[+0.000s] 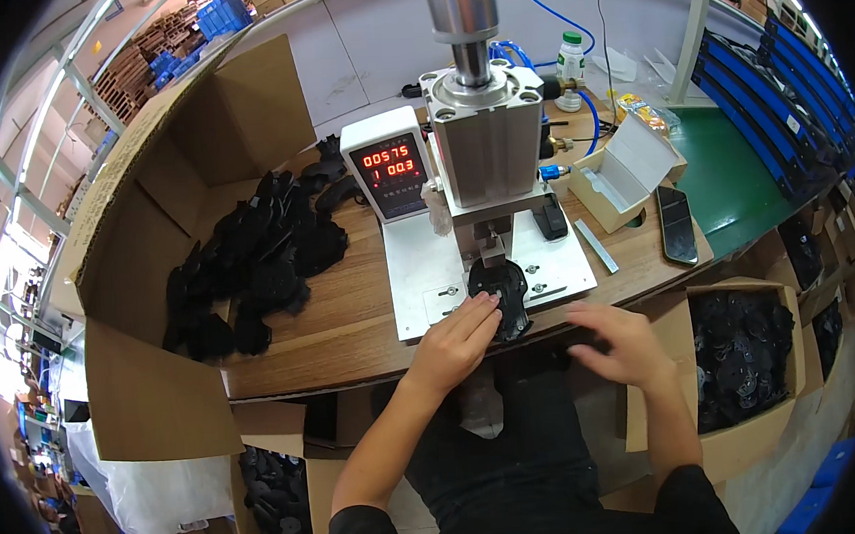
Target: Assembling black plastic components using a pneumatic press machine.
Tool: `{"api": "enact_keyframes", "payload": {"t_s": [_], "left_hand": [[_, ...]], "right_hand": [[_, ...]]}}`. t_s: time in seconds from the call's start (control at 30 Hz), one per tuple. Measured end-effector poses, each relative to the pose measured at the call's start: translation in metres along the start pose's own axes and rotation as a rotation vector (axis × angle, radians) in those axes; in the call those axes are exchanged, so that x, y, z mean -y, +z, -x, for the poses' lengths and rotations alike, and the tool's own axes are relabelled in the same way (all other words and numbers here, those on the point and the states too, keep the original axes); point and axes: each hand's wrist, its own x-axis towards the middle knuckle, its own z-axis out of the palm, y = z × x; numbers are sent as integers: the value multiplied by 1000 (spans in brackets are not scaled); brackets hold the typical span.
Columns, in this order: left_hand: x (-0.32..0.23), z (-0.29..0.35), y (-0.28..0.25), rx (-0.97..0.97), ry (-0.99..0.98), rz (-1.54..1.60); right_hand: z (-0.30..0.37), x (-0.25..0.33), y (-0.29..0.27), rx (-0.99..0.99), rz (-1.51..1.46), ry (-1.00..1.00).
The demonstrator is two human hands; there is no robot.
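A flat black plastic part (508,306), rounded at the far end and narrower toward me, lies on the metal base under the ram of a bench press (489,151). My left hand (457,342) grips its near left side, fingers close together, fingertips partly hidden against the part. Off the table's front edge, to the right of the part, my right hand (620,341) hovers with thumb and fingers apart and nothing in it. Beside the press on its left stands a white counter box (387,164) with a lit red display.
A big cardboard box (151,382) lies open at left, black parts (265,257) heaped by it. Below the table are boxes of black pieces (746,355). At right rest a phone (677,224), a small open carton (610,182), a metal strip (596,247) and a bottle (570,58).
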Motion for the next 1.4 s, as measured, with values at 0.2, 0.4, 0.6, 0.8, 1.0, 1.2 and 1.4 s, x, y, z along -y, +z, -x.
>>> {"api": "enact_keyframes", "payload": {"t_s": [0.2,0.4,0.6,0.8,1.0,1.2,1.4], "left_hand": [[2,3,8,-17,-3,-16],[6,11,5,-91,70,-65],[13,12,-15,-89,115,71],[79,79,-97,-203,-275,-330],[161,215,-166,-84,-942,-718],[123,181,-171,98,-1097,-518],[117,181,-174,13,-1138,-607]], "right_hand": [[-55,20,44,27,135,-261],[-50,18,78,-104,192,-141],[-57,28,80,-97,237,-114],[-58,25,71,-71,260,-116],[-60,26,69,-84,193,-152],[-56,23,71,-110,194,-113],[-59,28,78,-119,181,-128]]}}
